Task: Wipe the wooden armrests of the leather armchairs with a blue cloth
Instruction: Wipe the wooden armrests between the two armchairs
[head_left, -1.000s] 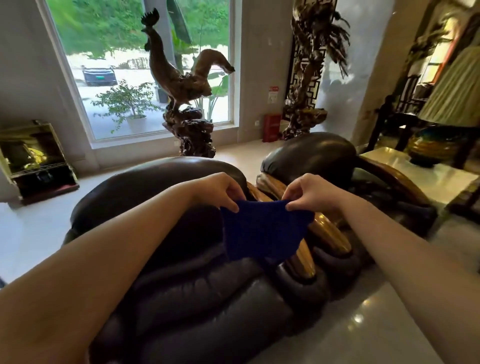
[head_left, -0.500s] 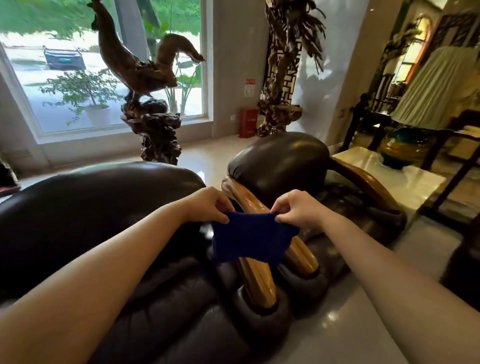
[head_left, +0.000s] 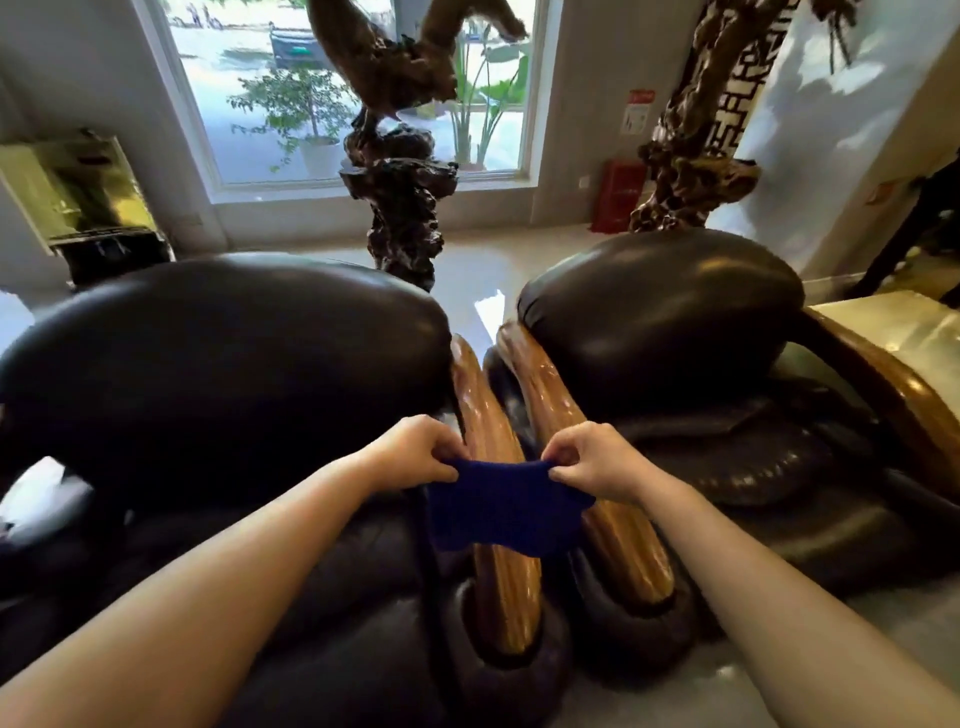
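Note:
Two dark leather armchairs stand side by side, the left armchair (head_left: 218, 353) and the right armchair (head_left: 660, 306). Between them run two glossy wooden armrests, the left chair's armrest (head_left: 504, 587) and the right chair's armrest (head_left: 623, 545). A blue cloth (head_left: 501, 512) hangs stretched above both armrests. My left hand (head_left: 415, 452) pinches its top left corner and my right hand (head_left: 592, 460) pinches its top right corner. The cloth hides the middle of both armrests. A third wooden armrest (head_left: 883, 395) curves along the right chair's far side.
A carved wooden rooster sculpture (head_left: 400, 171) stands behind the chairs before a large window (head_left: 353, 93). A second carved stand (head_left: 691, 171) and a red box (head_left: 621, 195) are at the back right. A pale stone table (head_left: 898, 322) is at right, a glass cabinet (head_left: 78, 197) at left.
The view has swung left and dipped, bringing both chairs to the centre. My hands have drawn closer together and the cloth now hangs shorter over both armrests.

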